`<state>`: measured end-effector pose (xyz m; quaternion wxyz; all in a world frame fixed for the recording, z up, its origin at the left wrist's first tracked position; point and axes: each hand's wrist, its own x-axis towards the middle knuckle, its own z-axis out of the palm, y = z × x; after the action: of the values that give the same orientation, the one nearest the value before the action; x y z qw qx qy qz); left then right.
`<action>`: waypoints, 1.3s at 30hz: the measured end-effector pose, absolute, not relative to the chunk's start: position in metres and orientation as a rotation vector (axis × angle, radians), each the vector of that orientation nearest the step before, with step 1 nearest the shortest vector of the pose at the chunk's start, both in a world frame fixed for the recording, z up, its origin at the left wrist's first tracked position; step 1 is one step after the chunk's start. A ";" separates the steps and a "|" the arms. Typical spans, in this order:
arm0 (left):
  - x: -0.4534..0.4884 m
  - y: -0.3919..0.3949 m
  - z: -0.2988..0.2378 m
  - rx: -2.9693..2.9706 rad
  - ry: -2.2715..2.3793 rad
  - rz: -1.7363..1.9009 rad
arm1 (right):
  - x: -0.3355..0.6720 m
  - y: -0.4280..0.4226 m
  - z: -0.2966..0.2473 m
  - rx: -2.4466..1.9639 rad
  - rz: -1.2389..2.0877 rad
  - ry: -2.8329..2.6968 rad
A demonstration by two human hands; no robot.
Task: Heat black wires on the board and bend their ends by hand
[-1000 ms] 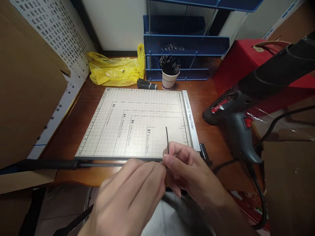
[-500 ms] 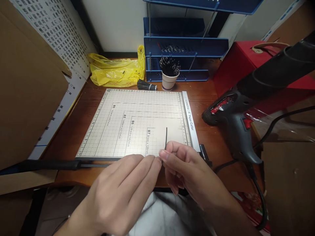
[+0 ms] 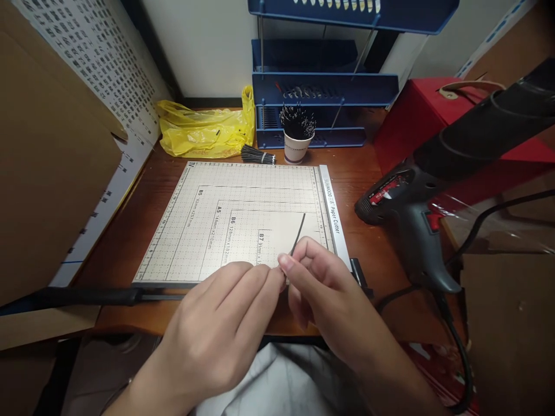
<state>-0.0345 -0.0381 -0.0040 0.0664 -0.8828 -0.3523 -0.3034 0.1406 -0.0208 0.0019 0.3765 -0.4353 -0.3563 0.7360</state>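
My right hand (image 3: 323, 289) pinches the lower end of a thin black wire (image 3: 299, 232), which sticks up and leans to the right over the paper cutter board (image 3: 208, 219). My left hand (image 3: 221, 329) meets it fingertip to fingertip at the same spot, fingers curled and pressed together on the wire's end. Both hands hover over the board's near edge. Far back, a white paper cup (image 3: 296, 145) holds several more black wires, and a small bundle of black wires (image 3: 256, 155) lies beside it.
A black heat gun (image 3: 416, 225) with its cord rests at the right, before a red box (image 3: 437, 121). The cutter's blade arm (image 3: 99, 296) lies along the near edge. A yellow plastic bag (image 3: 203, 130) and a blue shelf rack (image 3: 321, 92) stand behind. Cardboard (image 3: 47, 150) walls the left.
The wire has tilted from upright to leaning right. Both hands have shifted slightly away from me over the board, still pinched together.
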 end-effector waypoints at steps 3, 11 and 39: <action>-0.035 -0.034 -0.004 -2.681 -1.057 -0.930 | 0.138 -0.020 0.001 -1.083 1.856 -0.880; -0.035 -0.029 -0.004 -2.675 -1.024 -0.899 | 0.135 -0.017 -0.002 -1.053 1.966 -0.739; -0.027 -0.032 -0.001 -2.760 -1.232 -1.094 | 0.133 -0.024 -0.002 -0.796 1.966 -0.562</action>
<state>-0.0267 -0.0316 -0.0005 -0.0364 -0.8581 -0.3832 -0.3400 0.1330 -0.0238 -0.0022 0.4563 -0.3227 -0.2280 0.7973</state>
